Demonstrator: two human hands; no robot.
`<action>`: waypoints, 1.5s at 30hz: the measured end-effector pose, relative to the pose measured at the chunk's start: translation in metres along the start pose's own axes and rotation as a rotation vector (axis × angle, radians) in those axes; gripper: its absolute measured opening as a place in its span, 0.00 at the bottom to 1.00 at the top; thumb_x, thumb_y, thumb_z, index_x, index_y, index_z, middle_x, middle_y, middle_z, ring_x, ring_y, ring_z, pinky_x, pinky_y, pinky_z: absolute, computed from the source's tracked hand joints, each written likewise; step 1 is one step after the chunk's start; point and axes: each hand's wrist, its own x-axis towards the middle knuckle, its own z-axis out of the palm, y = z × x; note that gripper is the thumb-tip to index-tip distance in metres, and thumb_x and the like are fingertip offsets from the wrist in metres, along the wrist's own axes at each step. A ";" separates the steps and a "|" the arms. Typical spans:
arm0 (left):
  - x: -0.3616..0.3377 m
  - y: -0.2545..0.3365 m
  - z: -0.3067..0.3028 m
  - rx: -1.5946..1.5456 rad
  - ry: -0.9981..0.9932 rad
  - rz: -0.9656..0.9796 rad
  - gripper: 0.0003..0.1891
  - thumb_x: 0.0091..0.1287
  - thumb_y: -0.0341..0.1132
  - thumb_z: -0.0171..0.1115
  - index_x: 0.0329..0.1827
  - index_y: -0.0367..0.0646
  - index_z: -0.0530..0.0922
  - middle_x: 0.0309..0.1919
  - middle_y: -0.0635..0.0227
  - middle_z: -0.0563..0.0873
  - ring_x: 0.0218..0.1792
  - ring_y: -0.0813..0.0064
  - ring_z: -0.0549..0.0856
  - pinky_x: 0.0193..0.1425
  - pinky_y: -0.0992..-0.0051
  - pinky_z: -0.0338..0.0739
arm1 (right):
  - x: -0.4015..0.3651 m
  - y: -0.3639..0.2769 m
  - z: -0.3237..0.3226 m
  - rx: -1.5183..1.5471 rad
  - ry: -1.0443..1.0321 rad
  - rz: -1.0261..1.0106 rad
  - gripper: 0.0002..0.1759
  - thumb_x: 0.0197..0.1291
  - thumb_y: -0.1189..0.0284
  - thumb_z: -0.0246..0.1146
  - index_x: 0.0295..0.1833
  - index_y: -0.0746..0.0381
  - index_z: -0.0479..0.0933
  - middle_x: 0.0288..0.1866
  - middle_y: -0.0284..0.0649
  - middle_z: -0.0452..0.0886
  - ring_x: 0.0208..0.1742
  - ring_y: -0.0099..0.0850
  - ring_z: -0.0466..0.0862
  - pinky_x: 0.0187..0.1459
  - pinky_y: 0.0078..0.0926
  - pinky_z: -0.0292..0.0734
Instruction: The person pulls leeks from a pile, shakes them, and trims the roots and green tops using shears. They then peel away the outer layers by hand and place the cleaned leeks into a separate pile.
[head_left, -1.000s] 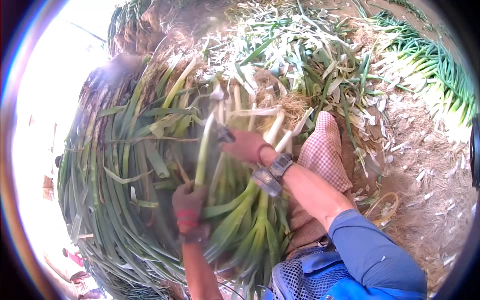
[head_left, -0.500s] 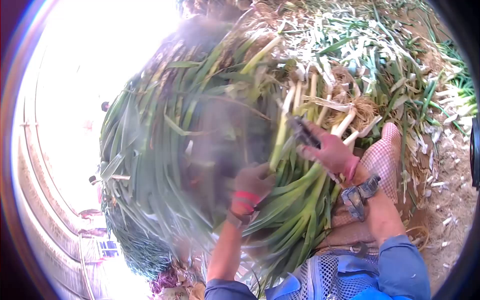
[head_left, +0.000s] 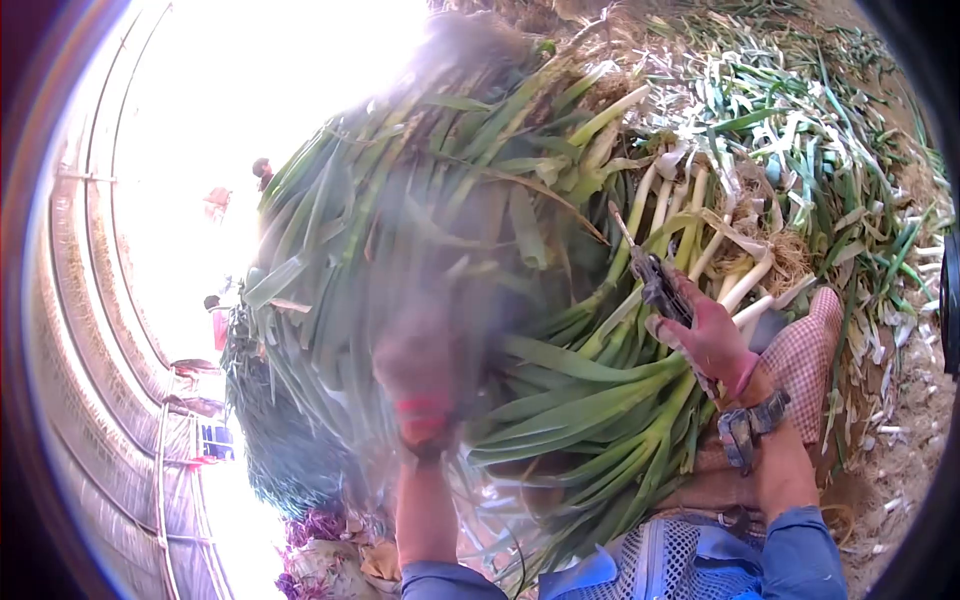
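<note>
My right hand [head_left: 712,345], in a pinkish glove, is closed around the dark handle of a knife [head_left: 660,285], whose narrow tip points up and away. Under and beside it lie leeks [head_left: 742,290] with white stems and tangled roots toward the right. Their green leaves [head_left: 590,410] fan out toward my body. My left hand [head_left: 425,365], gloved with a red band at the wrist, is over the large leek heap [head_left: 350,220] on the left. A foggy smear and motion blur hide its fingers and whatever they touch.
Leaf and stem trimmings [head_left: 760,90] cover the ground at the upper right. My checked trouser leg [head_left: 805,335] is beside the stems. Another green heap [head_left: 290,430] and a purple net sack [head_left: 315,530] are at lower left. People [head_left: 262,172] show beyond the heap, near a curved, ribbed wall [head_left: 90,370].
My left hand has moved left, off the leek stems and over the heap. My right hand still grips the knife. The view has shifted, so the scene sits further right.
</note>
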 end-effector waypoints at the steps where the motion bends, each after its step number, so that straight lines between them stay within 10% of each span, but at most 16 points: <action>1: -0.005 -0.035 0.014 0.082 0.128 -0.133 0.20 0.64 0.39 0.78 0.58 0.45 0.90 0.43 0.62 0.94 0.46 0.56 0.93 0.53 0.58 0.87 | -0.001 -0.003 0.004 0.014 -0.028 -0.010 0.46 0.69 0.61 0.72 0.86 0.65 0.62 0.72 0.56 0.84 0.71 0.43 0.85 0.73 0.34 0.75; 4: -0.008 -0.065 0.021 0.563 0.033 -0.097 0.26 0.66 0.49 0.76 0.64 0.47 0.87 0.43 0.63 0.94 0.50 0.53 0.92 0.55 0.52 0.86 | -0.013 -0.040 0.015 0.082 -0.139 0.033 0.46 0.68 0.60 0.72 0.88 0.56 0.62 0.66 0.53 0.88 0.65 0.43 0.89 0.70 0.33 0.78; 11: -0.004 -0.074 0.023 0.450 -0.321 -0.447 0.17 0.68 0.49 0.70 0.53 0.51 0.86 0.42 0.56 0.92 0.45 0.44 0.92 0.50 0.47 0.85 | -0.026 -0.048 0.031 -0.158 -0.285 0.044 0.48 0.67 0.52 0.72 0.88 0.54 0.63 0.58 0.59 0.89 0.61 0.55 0.89 0.65 0.41 0.82; 16: -0.004 -0.034 -0.001 0.436 -0.307 -0.173 0.10 0.69 0.44 0.67 0.39 0.47 0.82 0.36 0.56 0.91 0.39 0.45 0.91 0.43 0.45 0.83 | -0.024 -0.051 0.031 -0.103 -0.247 -0.011 0.49 0.66 0.51 0.73 0.87 0.54 0.64 0.58 0.60 0.89 0.61 0.57 0.89 0.65 0.44 0.82; 29: -0.111 0.034 -0.049 0.405 -0.402 -0.025 0.07 0.72 0.38 0.63 0.43 0.45 0.84 0.26 0.57 0.88 0.26 0.48 0.89 0.30 0.51 0.81 | -0.032 -0.047 0.026 0.070 -0.168 -0.011 0.49 0.65 0.55 0.74 0.88 0.55 0.64 0.66 0.54 0.88 0.67 0.44 0.89 0.70 0.36 0.79; 35: -0.115 0.063 -0.073 0.253 -0.648 -0.163 0.31 0.66 0.60 0.76 0.57 0.41 0.86 0.33 0.55 0.92 0.30 0.54 0.92 0.33 0.56 0.84 | -0.034 -0.071 0.015 0.209 -0.252 0.068 0.50 0.65 0.55 0.73 0.88 0.59 0.62 0.66 0.55 0.87 0.68 0.44 0.88 0.71 0.36 0.77; 45: 0.001 0.010 -0.007 -0.093 -0.205 -0.193 0.21 0.72 0.47 0.72 0.62 0.46 0.88 0.42 0.54 0.92 0.39 0.58 0.92 0.48 0.62 0.85 | -0.029 -0.084 0.031 0.008 -0.203 -0.072 0.50 0.65 0.53 0.73 0.87 0.58 0.64 0.63 0.58 0.88 0.65 0.50 0.89 0.69 0.36 0.78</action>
